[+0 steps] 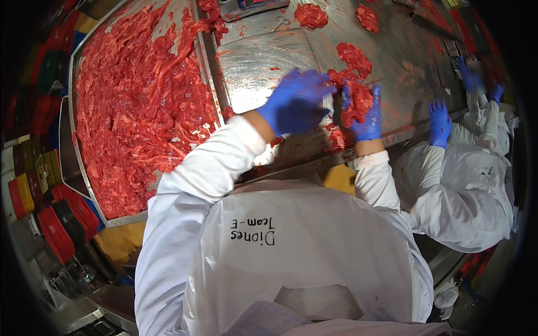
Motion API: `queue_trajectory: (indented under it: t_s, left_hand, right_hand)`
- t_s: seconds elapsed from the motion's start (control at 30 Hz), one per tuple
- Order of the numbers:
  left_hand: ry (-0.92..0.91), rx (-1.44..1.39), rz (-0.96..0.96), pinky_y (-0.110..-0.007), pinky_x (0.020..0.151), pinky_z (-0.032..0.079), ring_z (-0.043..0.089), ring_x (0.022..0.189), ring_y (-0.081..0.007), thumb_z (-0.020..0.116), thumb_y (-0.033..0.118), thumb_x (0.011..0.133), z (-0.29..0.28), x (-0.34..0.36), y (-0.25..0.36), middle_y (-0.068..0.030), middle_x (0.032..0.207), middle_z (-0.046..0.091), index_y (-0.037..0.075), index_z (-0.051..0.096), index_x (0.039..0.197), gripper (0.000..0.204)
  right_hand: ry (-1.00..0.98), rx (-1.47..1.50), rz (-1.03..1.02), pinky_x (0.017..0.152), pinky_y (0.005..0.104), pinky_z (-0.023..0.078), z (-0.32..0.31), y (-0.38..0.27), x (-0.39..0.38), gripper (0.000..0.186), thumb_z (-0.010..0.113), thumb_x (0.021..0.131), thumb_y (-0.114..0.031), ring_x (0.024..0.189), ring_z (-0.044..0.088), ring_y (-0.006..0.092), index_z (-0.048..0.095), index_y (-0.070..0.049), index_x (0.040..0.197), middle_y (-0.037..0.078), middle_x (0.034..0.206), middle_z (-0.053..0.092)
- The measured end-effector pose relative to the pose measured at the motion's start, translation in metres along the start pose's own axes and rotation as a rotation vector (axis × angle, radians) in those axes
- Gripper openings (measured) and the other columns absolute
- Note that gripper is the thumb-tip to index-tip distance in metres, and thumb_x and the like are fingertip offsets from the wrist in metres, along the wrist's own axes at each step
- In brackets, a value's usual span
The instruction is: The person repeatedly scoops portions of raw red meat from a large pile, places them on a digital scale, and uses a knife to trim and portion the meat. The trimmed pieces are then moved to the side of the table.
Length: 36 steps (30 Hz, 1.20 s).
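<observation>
My right hand (367,122), in a blue glove, is closed around a piece of raw red meat (358,105) above the steel table (398,61). The thumb and fingers show on either side of the piece. Just to its left is my left hand (294,103), also gloved in blue, its fingers stretched toward the meat and slightly blurred. I see nothing in its grasp, though its palm is hidden. Another meat piece (354,59) lies beyond my right hand, and a small scrap (336,137) sits near the table's front edge.
A large steel tray (140,215) heaped with raw meat (140,112) fills the left. Farther back are a scale (252,7), a small looped metal tool (281,22) and meat portions (311,15). At the right, co-workers' gloved hands (440,123) reach the table. Coloured crates (56,229) stand lower left.
</observation>
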State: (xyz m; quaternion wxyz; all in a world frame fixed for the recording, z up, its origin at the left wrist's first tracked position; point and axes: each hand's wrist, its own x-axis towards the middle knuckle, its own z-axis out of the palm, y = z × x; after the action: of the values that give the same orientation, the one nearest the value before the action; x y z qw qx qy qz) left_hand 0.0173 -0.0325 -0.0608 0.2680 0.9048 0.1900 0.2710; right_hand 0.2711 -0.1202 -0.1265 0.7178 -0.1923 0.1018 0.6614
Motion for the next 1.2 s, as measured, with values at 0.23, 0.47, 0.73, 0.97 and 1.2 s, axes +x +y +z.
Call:
queue_trajectory:
  t_s: [0.23, 0.47, 0.73, 0.97, 1.2]
  left_hand:
    - [0.198, 0.03, -0.907, -0.042, 0.101, 0.053, 0.066, 0.118, -0.0353, 0.07, 0.025, 0.095, -0.119, -0.118, -0.197, -0.0201, 0.133, 0.062, 0.012, 0.067, 0.135, 0.041]
    - [-0.442, 0.047, -1.028, -0.047, 0.09, 0.055, 0.068, 0.107, -0.0382, 0.074, 0.03, 0.088, -0.091, -0.201, -0.139, -0.0249, 0.119, 0.068, 0.005, 0.07, 0.114, 0.036]
    - [-0.535, 0.002, -0.963, -0.048, 0.082, 0.054, 0.069, 0.093, -0.0406, 0.079, 0.041, 0.084, -0.045, -0.271, 0.001, -0.0241, 0.102, 0.07, 0.004, 0.071, 0.097, 0.04]
    - [-0.098, 0.087, -1.025, -0.05, 0.088, 0.055, 0.069, 0.096, -0.0415, 0.068, 0.039, 0.093, -0.096, -0.192, -0.072, -0.0221, 0.103, 0.071, 0.007, 0.072, 0.107, 0.035]
    - [-0.151, 0.442, -0.898, -0.051, 0.099, 0.05, 0.062, 0.112, -0.0448, 0.062, 0.037, 0.098, -0.083, -0.172, -0.181, -0.0256, 0.119, 0.065, 0.001, 0.069, 0.114, 0.039]
  right_hand:
    - [0.399, -1.416, -0.507, 0.083, 0.0337, 0.057, -0.019, -0.079, -0.013, 0.045, 0.079, 0.094, -0.025, 0.095, 0.067, 0.0162, 0.061, -0.002, 0.128, 0.008, 0.109, 0.071]
    - [-0.138, -1.897, -0.579, 0.079, 0.0338, 0.054, 0.013, 0.065, -0.049, 0.05, 0.084, 0.081, -0.003, 0.095, 0.063, 0.0165, 0.063, -0.005, 0.126, 0.005, 0.103, 0.068]
    - [-0.357, -2.277, -0.187, 0.072, 0.0418, 0.053, -0.033, 0.116, -0.092, 0.049, 0.088, 0.076, -0.037, 0.081, 0.067, 0.0304, 0.066, -0.003, 0.103, 0.014, 0.09, 0.067]
    - [-0.256, -2.216, -0.213, 0.074, 0.0455, 0.054, -0.036, 0.12, -0.094, 0.052, 0.085, 0.076, -0.048, 0.084, 0.068, 0.0377, 0.07, -0.005, 0.1, 0.017, 0.093, 0.069]
    - [-0.323, -2.448, -0.21, 0.073, 0.0464, 0.054, -0.038, 0.119, -0.088, 0.052, 0.083, 0.077, -0.049, 0.083, 0.066, 0.0395, 0.069, -0.004, 0.098, 0.018, 0.091, 0.068]
